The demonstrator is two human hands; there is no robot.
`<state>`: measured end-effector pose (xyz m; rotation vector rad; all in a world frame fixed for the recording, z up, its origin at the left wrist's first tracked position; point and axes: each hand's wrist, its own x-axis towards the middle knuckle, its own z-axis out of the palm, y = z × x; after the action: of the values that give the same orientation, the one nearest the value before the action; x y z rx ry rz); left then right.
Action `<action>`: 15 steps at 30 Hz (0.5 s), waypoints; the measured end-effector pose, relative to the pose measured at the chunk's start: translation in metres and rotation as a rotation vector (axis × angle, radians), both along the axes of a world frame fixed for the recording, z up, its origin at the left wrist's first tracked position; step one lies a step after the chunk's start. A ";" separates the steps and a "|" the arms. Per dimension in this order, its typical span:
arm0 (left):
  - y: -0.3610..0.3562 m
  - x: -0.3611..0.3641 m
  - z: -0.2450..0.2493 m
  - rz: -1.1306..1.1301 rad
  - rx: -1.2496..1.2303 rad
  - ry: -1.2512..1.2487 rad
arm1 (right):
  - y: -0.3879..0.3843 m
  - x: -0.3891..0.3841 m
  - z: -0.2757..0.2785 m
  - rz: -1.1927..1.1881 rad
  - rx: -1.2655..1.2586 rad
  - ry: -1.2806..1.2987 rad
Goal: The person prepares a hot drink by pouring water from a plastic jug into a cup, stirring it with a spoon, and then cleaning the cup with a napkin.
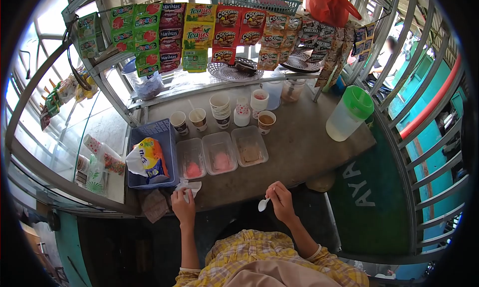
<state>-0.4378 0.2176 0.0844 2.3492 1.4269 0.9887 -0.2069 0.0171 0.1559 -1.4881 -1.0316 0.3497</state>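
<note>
My right hand (280, 199) is closed on a small white plastic spoon (263, 205), held past the counter's front edge. At the front left edge, my left hand (183, 205) has its fingers closed at a white tissue or thin plastic (192, 186). Beyond my hands stand three clear plastic tubs: the left (191, 168) and middle (220, 161) hold pink contents, and the right one (251, 150) holds something brown. Behind them are a cup with brown liquid (266, 119), stacked paper cups (220, 107) and two more paper cups.
A blue basket (172, 162) with a yellow-orange packet (155, 158) sits left, beside a folded brown cloth (154, 205). A green-lidded jug (344, 122) stands right. Drink sachets (199, 35) hang across the back. Metal bars line the right side, with a person (385, 55) beyond.
</note>
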 end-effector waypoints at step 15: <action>-0.085 0.095 0.052 -0.737 -0.515 -0.352 | 0.002 -0.021 0.006 0.094 -0.194 0.027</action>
<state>-0.3430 0.1325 0.1366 1.9276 0.5115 0.6639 -0.2283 0.0190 0.1621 -1.6058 -1.0720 0.5491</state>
